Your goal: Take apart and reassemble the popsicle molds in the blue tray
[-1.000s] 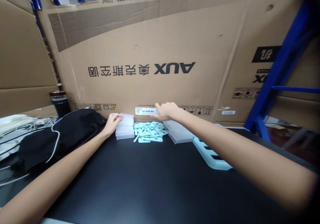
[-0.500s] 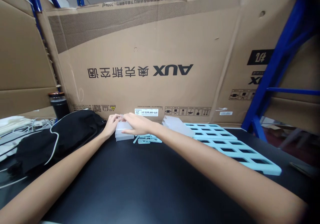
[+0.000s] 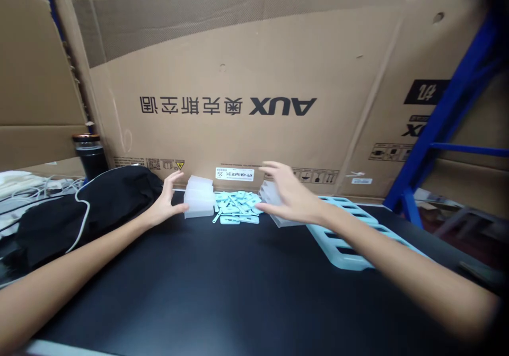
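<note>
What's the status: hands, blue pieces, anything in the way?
Left hand open, beside left translucent cases. Right hand open, partly covering right translucent cases. Blue pieces heaped between cases. Right thumb overlaps heap's edge in view.

On the black tabletop [image 3: 238,287], the left hand [image 3: 162,206], fingers spread, is just beside some translucent containers [image 3: 199,199]; the right hand [image 3: 295,197], likewise spread, is at a second translucent group [image 3: 285,223] (contact is hard to tell). Light-blue pieces [image 3: 237,207] lie heaped between, a slotted light-blue tray [image 3: 337,256] rests rightward, and printed cardboard [image 3: 246,59] stands behind.
</note>
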The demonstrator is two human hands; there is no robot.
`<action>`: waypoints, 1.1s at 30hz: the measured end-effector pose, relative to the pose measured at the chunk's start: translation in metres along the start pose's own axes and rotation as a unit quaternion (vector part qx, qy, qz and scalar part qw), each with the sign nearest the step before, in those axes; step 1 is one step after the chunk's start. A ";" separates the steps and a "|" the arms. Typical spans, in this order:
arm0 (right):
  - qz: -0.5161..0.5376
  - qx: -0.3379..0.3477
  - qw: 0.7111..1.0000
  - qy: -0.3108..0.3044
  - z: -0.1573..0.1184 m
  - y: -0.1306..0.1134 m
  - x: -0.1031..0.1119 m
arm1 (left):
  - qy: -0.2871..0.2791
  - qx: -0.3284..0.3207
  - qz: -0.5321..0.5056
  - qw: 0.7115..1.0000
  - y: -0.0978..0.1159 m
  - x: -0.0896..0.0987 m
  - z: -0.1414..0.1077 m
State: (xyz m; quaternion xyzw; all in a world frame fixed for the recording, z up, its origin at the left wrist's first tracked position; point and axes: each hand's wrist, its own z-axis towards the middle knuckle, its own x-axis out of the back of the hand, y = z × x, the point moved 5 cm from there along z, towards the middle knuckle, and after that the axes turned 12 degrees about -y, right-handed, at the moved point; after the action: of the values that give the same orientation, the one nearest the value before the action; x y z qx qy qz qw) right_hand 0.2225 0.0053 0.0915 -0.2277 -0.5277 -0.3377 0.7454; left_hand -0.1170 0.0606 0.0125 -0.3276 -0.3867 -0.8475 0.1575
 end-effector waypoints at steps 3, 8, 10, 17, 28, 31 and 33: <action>0.027 -0.172 0.983 -0.055 -0.057 0.064 -0.003 | -0.028 0.003 0.063 0.998 0.011 -0.003 -0.012; 0.047 -0.257 0.953 -0.150 -0.090 0.104 -0.041 | -0.071 0.020 0.094 0.993 0.012 -0.020 -0.006; 0.057 -0.238 0.954 -0.170 -0.083 0.096 -0.051 | -0.072 0.026 0.097 0.992 0.014 -0.024 -0.001; 0.077 -0.182 0.969 -0.148 -0.057 0.076 -0.054 | -0.097 0.048 0.158 0.981 0.033 -0.034 0.011; 0.044 -0.105 0.981 -0.154 -0.050 0.062 -0.044 | -0.117 0.036 0.266 0.956 0.066 -0.051 0.019; 0.018 -0.115 0.979 -0.166 -0.049 0.060 -0.044 | -0.114 -0.024 0.314 0.942 0.094 -0.055 0.017; -0.003 -0.120 0.980 -0.161 -0.048 0.058 -0.043 | -0.113 -0.078 0.357 0.924 0.115 -0.062 0.015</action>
State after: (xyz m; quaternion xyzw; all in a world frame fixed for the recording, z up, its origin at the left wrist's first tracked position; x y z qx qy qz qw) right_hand 0.2866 0.0222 0.0362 -0.3656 -0.5972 -0.3596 0.6168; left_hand -0.0055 -0.0017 0.0415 -0.5487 -0.1919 -0.7204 0.3783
